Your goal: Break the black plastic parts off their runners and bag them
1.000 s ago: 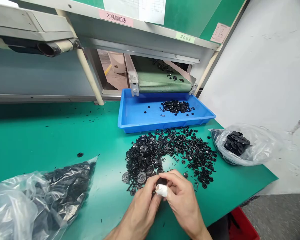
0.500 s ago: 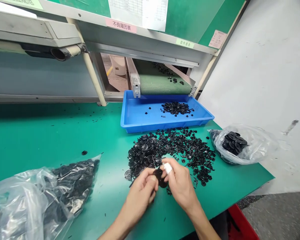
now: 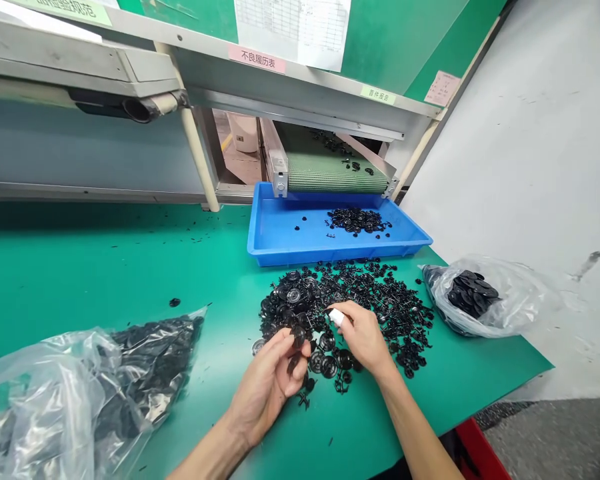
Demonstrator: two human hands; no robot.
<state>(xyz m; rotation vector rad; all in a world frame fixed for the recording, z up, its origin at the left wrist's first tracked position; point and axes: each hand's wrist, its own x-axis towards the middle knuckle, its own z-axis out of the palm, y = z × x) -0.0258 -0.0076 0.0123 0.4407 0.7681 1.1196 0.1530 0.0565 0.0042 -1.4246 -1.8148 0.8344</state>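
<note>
My left hand is curled round a couple of round black plastic discs, palm partly turned up. My right hand, with white tape on one finger, is pinched at the near side of the pile of black plastic parts. Something dark shows at its fingertips, too small to make out. Larger discs lie on the green table between and below the hands. Small stemmed pieces make up the right side of the pile.
Behind the pile, a blue tray holds more black parts under the end of a green conveyor belt. A clear bag of black discs lies at right, and a fuller plastic bag at left. A red bin stands below the table edge.
My hands have moved apart. The left has shifted left and opened a little round its discs; the right is back over the pile. More discs show on the table between them.
</note>
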